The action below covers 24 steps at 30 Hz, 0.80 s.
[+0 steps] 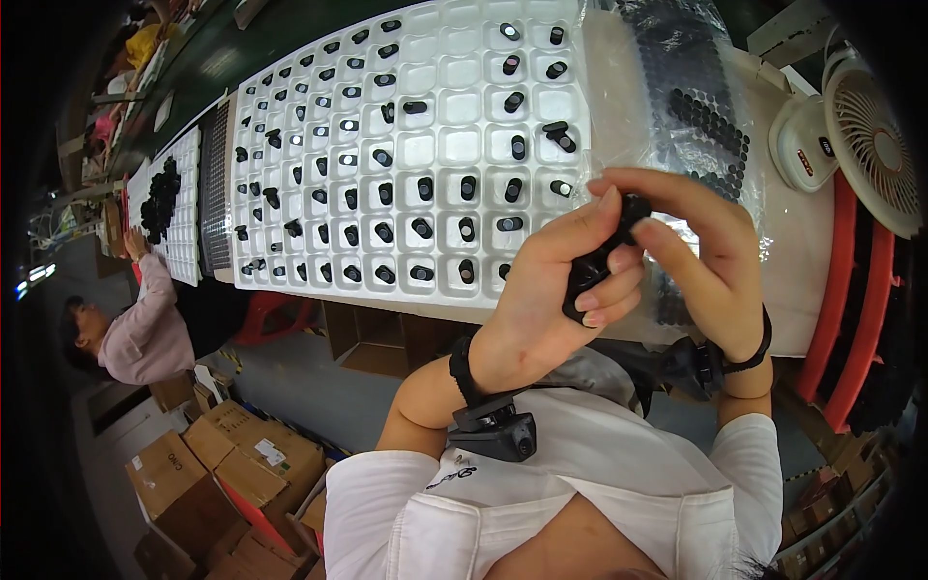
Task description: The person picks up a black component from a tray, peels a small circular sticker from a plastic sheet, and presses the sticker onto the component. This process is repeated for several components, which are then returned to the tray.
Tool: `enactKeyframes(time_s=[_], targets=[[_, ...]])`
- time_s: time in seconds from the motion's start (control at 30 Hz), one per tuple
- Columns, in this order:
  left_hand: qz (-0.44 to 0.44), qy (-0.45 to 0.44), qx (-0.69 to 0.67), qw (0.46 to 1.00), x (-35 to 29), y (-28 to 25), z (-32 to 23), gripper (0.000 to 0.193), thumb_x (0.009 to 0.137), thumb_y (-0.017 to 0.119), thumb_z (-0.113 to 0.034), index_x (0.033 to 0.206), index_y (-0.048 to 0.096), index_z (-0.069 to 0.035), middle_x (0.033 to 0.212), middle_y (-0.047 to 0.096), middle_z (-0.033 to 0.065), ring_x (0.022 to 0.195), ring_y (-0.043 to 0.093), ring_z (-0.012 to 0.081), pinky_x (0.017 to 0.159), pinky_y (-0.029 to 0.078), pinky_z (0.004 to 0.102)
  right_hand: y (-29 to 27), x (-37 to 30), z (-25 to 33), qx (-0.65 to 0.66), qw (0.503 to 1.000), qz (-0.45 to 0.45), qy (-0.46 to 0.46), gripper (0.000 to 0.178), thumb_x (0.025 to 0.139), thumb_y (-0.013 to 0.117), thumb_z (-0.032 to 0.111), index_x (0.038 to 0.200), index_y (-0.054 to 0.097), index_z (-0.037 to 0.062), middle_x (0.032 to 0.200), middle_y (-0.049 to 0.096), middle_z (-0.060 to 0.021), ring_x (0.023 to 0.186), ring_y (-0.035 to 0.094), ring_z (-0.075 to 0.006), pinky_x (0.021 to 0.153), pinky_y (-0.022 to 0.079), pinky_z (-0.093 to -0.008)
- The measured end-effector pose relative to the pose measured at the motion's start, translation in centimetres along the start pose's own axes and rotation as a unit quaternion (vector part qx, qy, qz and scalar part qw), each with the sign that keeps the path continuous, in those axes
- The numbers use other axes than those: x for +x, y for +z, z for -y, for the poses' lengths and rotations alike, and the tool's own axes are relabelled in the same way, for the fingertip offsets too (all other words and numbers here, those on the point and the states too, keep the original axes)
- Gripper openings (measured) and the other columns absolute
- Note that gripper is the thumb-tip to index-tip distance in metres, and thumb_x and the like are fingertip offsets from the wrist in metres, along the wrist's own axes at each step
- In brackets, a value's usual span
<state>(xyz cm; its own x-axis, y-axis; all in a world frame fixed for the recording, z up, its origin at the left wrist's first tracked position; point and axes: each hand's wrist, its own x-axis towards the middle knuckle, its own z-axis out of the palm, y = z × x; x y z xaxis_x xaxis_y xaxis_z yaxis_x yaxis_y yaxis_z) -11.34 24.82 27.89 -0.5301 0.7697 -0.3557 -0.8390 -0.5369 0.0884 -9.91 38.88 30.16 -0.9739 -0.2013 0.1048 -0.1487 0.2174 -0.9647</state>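
Note:
Over the right end of a white compartment tray, my left hand is closed around a small dark black device. The fingers of my right hand curl in from the other side, thumb and fingertips closing on the upper end of that device. Its exact shape is mostly hidden by my fingers. Many of the tray's cells hold small black oblong pieces with an oval lighter face. A few cells, such as one holding a two-part black piece, hold pieces set askew.
Clear plastic with rows of black round pads lies right of the tray. A white fan and red bins stand far right. At left a co-worker sits by another tray with a black pile. Cardboard boxes stand lower left.

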Motion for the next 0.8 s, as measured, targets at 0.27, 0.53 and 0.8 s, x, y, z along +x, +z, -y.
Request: enactKeyframes(time_s=[0.27, 0.53, 0.8], targets=[[-0.047, 0.021, 0.14, 0.989, 0.0, 0.4, 0.1, 0.024, 0.085, 0.038, -0.027, 0.089, 0.042, -0.004, 0.064, 0.042, 0.0027, 0.039, 0.029, 0.0068, 0.037, 0.025, 0.0185, 0.2, 0.0, -0.3, -0.001, 0.997, -0.064, 0.048, 0.021, 0.076, 0.05, 0.004, 0.097, 0.054, 0.0003, 0.076, 0.059, -0.0124, 0.068, 0.058, -0.0179, 0.061, 0.045, -0.0247], [-0.062, 0.059, 0.285, 0.955, -0.1, -0.2, -1.1, 0.023, 0.084, 0.042, -0.023, 0.094, 0.043, -0.003, 0.07, 0.046, 0.0048, 0.042, 0.033, 0.006, 0.04, 0.027, 0.0179, -0.5, 0.5, -2.5, -0.069, 0.994, -0.001, -0.08, 0.022, 0.078, 0.046, 0.008, 0.096, 0.055, 0.0002, 0.092, 0.058, -0.0121, 0.082, 0.056, -0.0185, 0.069, 0.042, -0.0241], [-0.175, 0.224, 0.563, 0.776, 0.4, 0.1, -7.3, 0.014, 0.078, 0.051, -0.017, 0.082, 0.053, -0.003, 0.064, 0.051, -0.0009, 0.044, 0.037, 0.0033, 0.039, 0.026, 0.0156, -5.6, 0.4, -3.9, -0.124, 0.987, -0.096, -0.015, 0.022, 0.081, 0.045, 0.012, 0.096, 0.055, -0.0001, 0.094, 0.056, -0.0088, 0.089, 0.052, -0.0148, 0.075, 0.039, -0.0222]])
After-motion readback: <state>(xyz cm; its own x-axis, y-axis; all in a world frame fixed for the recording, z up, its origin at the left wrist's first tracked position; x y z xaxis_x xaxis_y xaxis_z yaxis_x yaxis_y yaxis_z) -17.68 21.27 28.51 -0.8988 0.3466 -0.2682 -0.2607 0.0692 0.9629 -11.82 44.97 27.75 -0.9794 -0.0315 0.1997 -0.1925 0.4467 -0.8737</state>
